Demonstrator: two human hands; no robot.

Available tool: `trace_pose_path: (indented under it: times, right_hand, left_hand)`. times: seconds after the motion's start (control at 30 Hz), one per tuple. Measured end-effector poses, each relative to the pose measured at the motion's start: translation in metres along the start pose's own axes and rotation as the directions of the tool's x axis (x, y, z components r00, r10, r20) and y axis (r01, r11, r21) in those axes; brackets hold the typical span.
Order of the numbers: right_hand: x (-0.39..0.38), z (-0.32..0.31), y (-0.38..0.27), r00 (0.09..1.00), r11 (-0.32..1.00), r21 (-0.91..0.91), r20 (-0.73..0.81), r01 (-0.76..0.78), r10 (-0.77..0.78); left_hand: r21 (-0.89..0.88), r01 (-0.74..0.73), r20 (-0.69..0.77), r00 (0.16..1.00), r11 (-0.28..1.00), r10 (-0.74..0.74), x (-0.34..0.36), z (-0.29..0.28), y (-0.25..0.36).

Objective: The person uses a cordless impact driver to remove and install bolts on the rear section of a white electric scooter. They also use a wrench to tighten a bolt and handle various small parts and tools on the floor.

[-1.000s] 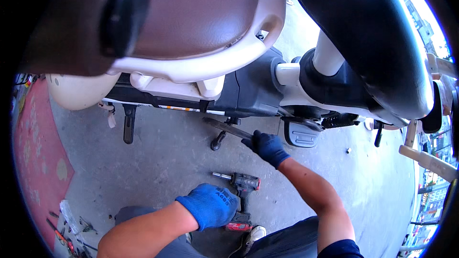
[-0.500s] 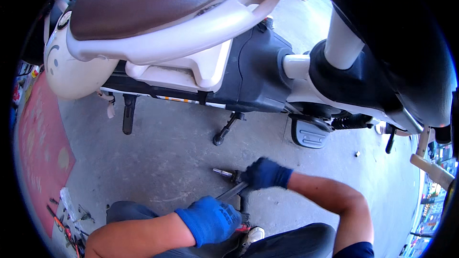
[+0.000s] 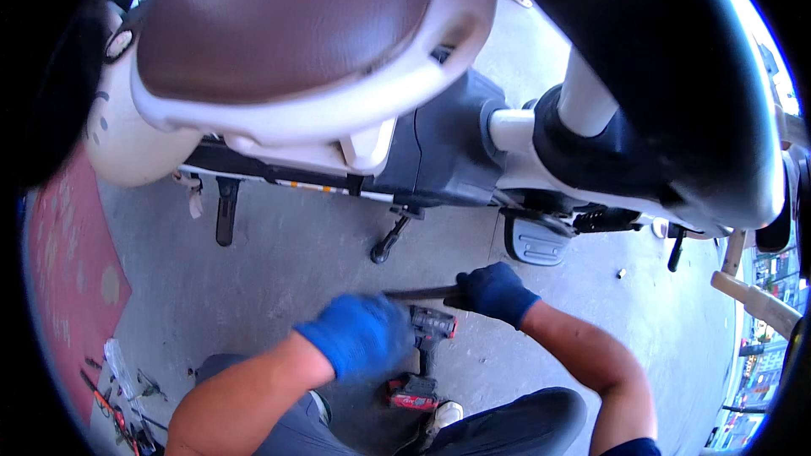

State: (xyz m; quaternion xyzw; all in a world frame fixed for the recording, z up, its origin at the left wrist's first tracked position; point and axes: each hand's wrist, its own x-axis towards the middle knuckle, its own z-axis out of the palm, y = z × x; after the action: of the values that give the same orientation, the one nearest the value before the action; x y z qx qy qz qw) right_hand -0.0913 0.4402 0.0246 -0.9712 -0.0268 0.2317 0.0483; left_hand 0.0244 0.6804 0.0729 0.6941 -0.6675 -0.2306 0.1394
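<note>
A dark, narrow bar (image 3: 420, 294) runs nearly level between my two blue-gloved hands, above the floor. My left hand (image 3: 359, 336), smeared by motion, is closed round its left end. The fingers of my right hand (image 3: 498, 294) wrap its right end. Whether the bar is a lever or a wrench I cannot tell. Just below it, a black-and-red cordless power driver (image 3: 429, 350) lies on the floor between my feet. My left hand hides the driver's front end.
A white scooter with a brown seat (image 3: 287, 21) stands ahead, its black kickstand (image 3: 386, 241) and footrest (image 3: 538, 241) reaching toward me. A red mat (image 3: 72, 279) and scattered tools (image 3: 114, 409) lie left. A small piece (image 3: 622, 274) sits on the floor at right.
The bar has swung from a slant to nearly level. My left hand has moved up and left, my right hand slightly right. More of the driver now shows.
</note>
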Motion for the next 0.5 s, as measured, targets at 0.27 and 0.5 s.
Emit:
trace_pose_path:
  times: [0.27, 0.5]
  right_hand:
    - [-0.049, -0.023, -0.017, 0.959, 0.959, 0.107, -0.079, -0.263, 0.272]
    - [-0.008, -0.044, -0.012, 0.972, 0.995, -0.056, -0.222, -0.089, 0.074]
  left_hand:
    - [-0.705, 0.386, -0.23, 0.669, 0.595, -0.707, 0.071, 0.021, -0.116]
    - [-0.541, 0.587, -0.188, 0.614, 0.603, -0.766, 0.069, 0.01, -0.107]
